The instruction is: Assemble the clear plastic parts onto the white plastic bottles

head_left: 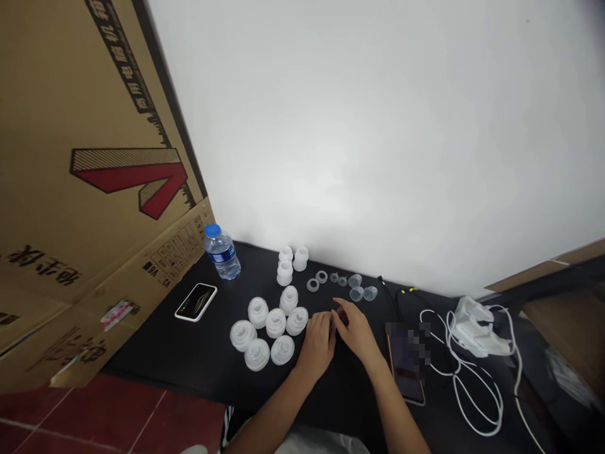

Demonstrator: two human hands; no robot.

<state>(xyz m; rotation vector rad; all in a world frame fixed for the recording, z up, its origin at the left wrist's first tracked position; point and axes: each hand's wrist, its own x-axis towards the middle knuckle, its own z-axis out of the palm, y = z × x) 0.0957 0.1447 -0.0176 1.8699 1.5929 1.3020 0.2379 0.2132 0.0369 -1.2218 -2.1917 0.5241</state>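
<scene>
My left hand (317, 345) is low over the black table, beside the group of white parts, its fingers bent and held together. Close on its right, my right hand (355, 329) curls inward, so that the fingertips of both hands meet. Whatever lies between them is hidden by the fingers. Left of my hands stand several round white plastic caps with raised centres, one of them a white cap (282, 350). Beyond my fingers lie grey rings (312, 285), small clear discs with stems (343, 281) and clear cups (356, 294).
White plastic necks (284, 273) stand near the wall. A water bottle (222, 253) and a white-edged device (196, 302) are at the left, beside a large cardboard box (94, 239). At the right lie a phone (405, 366), a white cable (458, 378) and a white plastic device (479, 328).
</scene>
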